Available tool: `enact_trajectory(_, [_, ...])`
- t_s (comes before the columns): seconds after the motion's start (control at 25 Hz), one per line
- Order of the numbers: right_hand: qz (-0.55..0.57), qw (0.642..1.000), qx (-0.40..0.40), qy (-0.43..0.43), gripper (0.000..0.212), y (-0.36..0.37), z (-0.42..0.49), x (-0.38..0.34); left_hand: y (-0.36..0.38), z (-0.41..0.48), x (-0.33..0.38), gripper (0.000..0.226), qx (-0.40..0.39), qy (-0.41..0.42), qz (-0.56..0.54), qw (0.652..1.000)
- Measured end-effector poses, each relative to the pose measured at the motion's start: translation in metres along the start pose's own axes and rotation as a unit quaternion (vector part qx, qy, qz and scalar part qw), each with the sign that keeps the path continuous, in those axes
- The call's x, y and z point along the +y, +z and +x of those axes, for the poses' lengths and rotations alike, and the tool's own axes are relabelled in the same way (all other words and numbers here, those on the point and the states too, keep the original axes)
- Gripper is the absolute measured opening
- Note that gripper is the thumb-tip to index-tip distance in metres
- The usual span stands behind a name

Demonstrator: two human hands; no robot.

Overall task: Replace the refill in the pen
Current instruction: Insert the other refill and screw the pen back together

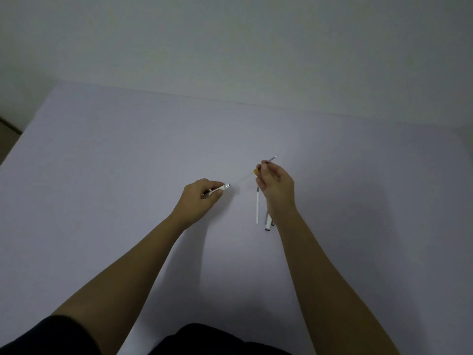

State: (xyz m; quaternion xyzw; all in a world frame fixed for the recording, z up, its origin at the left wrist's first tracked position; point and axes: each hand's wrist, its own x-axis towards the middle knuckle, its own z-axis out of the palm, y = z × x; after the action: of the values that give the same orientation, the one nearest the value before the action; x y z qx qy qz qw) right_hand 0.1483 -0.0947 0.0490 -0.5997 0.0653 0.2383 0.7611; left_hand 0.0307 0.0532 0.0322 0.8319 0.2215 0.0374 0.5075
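Two bare forearms reached up from 6 o'clock over a plain pale surface [128,175].

Nearest in, at about 5 o'clock from the right hand [277,187], a white pen part [268,224] lay on the surface, half hidden under the wrist; could not tell whether cap or barrel section. Just left of it a thin white refill [257,207] with a dark tip lay flat, pointing toward 12 o'clock, apart from both hands.

Left hand [202,198] was curled closed around the pen barrel [223,188], open end poking out toward 3 o'clock, aimed at the other hand.

Right hand, farther out, had its fingertips pinched on a second refill [270,159]: dark tip sticking out toward 1 o'clock, a yellowish end [255,171] and a faint clear stretch running toward 8 o'clock, toward the barrel mouth. Refill and barrel well apart, not touching.

Step, as a judgement: pen was disassembled, one refill in the air between the hands. Could not tell whether this was the old one just out or the new one going in.

Next move, if inserting: line the refill up with the barrel opening, steady the barrel, slide it in straight, then refit the part lying by the wrist. If removing: set it down and pick up the white refill.
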Motion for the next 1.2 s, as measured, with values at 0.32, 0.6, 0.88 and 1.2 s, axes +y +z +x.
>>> enact_trajectory(0.32, [0.05,0.998,0.013,-0.04,0.007,-0.007,-0.015,-0.013,-0.002,0.007,0.021,0.021,-0.011,0.028,0.019,0.999])
enact_trajectory(0.6, [0.024,0.998,-0.004,-0.053,0.012,-0.006,-0.02,-0.011,-0.004,0.005,0.031,0.021,-0.022,0.051,0.018,0.998])
enact_trajectory(0.88, [0.023,0.999,-0.014,-0.045,0.011,-0.008,-0.024,-0.011,-0.007,0.005,0.04,0.022,-0.006,0.057,0.011,0.998])
enact_trajectory(1.2, [-0.057,0.997,-0.042,-0.027,0.011,-0.003,-0.031,-0.006,-0.006,0.004,0.053,0.014,0.007,0.077,0.025,0.997])
